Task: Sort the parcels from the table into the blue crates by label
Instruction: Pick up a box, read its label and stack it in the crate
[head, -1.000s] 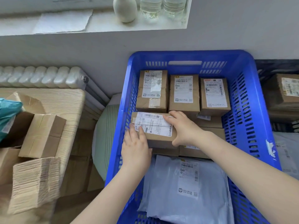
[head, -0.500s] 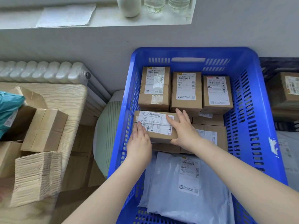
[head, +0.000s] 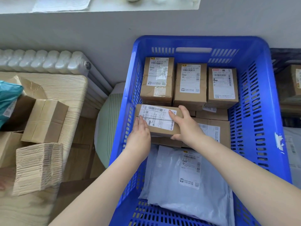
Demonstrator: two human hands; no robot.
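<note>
Both hands are working inside the blue crate (head: 267, 111), which is serving as the landmark here. The left hand (head: 140, 136) is lying with straight fingers against the near left edge of a brown parcel (head: 160, 122), its grip open and merely touching the cardboard. The right hand (head: 187, 126) is resting over the parcel's right end, fingers spread across the white label and thumb curling under the near edge, so its grip is closing round the parcel. That parcel is sitting in the crate's left middle, on top of other boxes and close to the left wall.

Against the crate's far wall three labelled boxes (head: 189, 84) are standing side by side. In the crate's near half a grey mailer bag (head: 187, 181) is lying flat, label up. Between it and the far row, more brown boxes (head: 211, 128) are lying under and right of the held parcel.

Left of the crate, a wooden surface (head: 71, 98) is carrying several cardboard boxes (head: 44, 119) and a teal bag (head: 8, 101). Beyond that surface, a white radiator (head: 44, 61) is running along the wall.
</note>
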